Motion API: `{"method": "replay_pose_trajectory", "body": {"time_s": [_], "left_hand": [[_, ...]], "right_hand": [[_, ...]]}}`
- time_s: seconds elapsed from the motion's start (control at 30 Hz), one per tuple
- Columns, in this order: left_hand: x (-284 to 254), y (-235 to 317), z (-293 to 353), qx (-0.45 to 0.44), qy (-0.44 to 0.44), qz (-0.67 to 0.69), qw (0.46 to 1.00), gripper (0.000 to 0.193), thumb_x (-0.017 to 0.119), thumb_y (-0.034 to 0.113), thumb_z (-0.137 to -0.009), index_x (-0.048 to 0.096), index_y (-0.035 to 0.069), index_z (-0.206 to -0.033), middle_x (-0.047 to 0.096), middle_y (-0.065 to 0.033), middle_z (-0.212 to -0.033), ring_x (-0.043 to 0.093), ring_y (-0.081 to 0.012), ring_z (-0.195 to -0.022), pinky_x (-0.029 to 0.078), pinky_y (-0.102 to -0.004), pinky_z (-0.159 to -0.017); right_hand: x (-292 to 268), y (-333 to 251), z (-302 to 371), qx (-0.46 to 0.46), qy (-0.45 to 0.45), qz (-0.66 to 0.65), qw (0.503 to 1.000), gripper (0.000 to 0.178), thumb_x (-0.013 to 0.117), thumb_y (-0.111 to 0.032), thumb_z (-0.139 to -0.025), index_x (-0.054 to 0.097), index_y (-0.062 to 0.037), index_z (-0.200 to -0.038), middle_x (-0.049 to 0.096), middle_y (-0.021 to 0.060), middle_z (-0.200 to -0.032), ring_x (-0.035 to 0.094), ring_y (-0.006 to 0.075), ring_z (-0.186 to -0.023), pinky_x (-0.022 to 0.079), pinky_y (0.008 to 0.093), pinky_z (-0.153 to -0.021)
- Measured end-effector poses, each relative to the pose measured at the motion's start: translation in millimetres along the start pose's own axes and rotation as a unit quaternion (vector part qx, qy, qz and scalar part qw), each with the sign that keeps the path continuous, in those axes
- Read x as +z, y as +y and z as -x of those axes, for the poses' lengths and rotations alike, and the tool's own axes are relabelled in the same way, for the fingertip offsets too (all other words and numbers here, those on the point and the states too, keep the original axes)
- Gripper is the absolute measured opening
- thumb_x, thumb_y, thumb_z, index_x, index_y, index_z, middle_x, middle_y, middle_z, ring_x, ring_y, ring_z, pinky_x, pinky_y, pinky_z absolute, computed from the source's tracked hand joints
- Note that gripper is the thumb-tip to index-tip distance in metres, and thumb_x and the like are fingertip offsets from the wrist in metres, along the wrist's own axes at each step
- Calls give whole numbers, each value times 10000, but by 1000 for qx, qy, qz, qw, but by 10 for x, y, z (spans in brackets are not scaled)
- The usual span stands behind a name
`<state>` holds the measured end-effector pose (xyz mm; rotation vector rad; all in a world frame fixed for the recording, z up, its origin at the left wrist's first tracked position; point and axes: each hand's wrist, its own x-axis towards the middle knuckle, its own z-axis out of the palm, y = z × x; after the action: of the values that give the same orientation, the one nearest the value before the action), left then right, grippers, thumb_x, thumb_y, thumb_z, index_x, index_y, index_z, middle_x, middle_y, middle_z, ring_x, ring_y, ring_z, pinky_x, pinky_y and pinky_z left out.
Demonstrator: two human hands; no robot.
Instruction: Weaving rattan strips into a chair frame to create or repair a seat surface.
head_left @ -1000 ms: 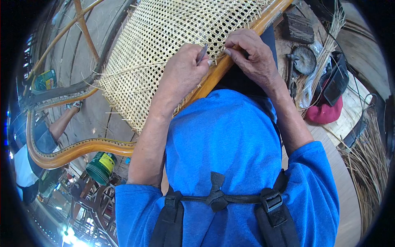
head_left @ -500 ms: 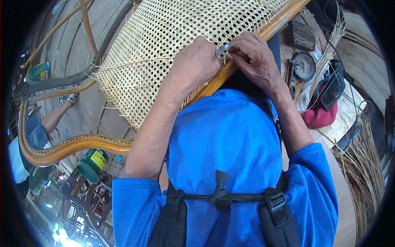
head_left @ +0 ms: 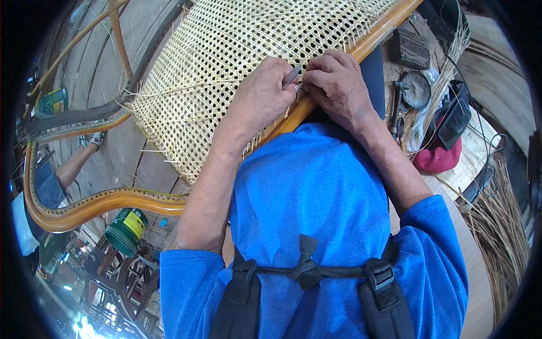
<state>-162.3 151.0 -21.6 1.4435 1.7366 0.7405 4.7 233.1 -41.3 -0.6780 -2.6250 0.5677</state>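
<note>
Woven cane webbing stretches across a curved, varnished wooden chair frame. My left hand is closed round a small pointed metal tool, whose tip sticks up between thumb and forefinger. The tool's kind is not clear. Just right of it, my right hand rests at the wooden rail, its fingers bent and pinched together at the webbing's edge. Whatever lies between those fingertips is hidden.
Left, a curved chair arm with a row of holes extends above a green bucket. A person's leg shows beyond it. On the right are a dark block, a round metal object, a red cloth and bundled cane strands.
My right hand has moved slightly left and down, its fingers now curled closer to my left hand. The metal tool has shifted left with its tip pointing more upward.
</note>
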Motion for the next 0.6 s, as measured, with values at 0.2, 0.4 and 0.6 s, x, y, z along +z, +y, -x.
{"method": "replay_pose_trajectory", "body": {"time_s": [0.2, 0.4, 0.6], "left_hand": [[8, 83, -40, -46, -10, -59, 997, 157, 584, 138, -807, 559, -12, -844, 552, -171, -834, 574, -320, -785, 464, -393, -722], [-170, 6, 36, -27, 8, -36, 999, 227, 592, 212, -858, 611, 1, -938, 588, -151, -889, 595, -285, -818, 475, -370, -739], [-418, -227, 338, -96, 33, -166, 981, 220, 611, 170, -856, 620, 24, -1020, 609, -130, -969, 624, -257, -865, 494, -341, -770]], "right_hand": [[65, 14, -4, 6, 8, -43, 999, 113, 668, -131, -717, 645, -94, -821, 618, 34, -971, 537, 273, -1021, 412, 403, -911], [-69, 93, -40, -10, -6, -98, 995, 162, 683, -96, -716, 626, -77, -866, 615, 73, -931, 571, 273, -921, 457, 384, -832], [-138, -22, -61, 21, -21, -74, 997, 207, 700, -145, -737, 640, -126, -934, 618, 52, -982, 558, 255, -982, 424, 379, -876]]}}
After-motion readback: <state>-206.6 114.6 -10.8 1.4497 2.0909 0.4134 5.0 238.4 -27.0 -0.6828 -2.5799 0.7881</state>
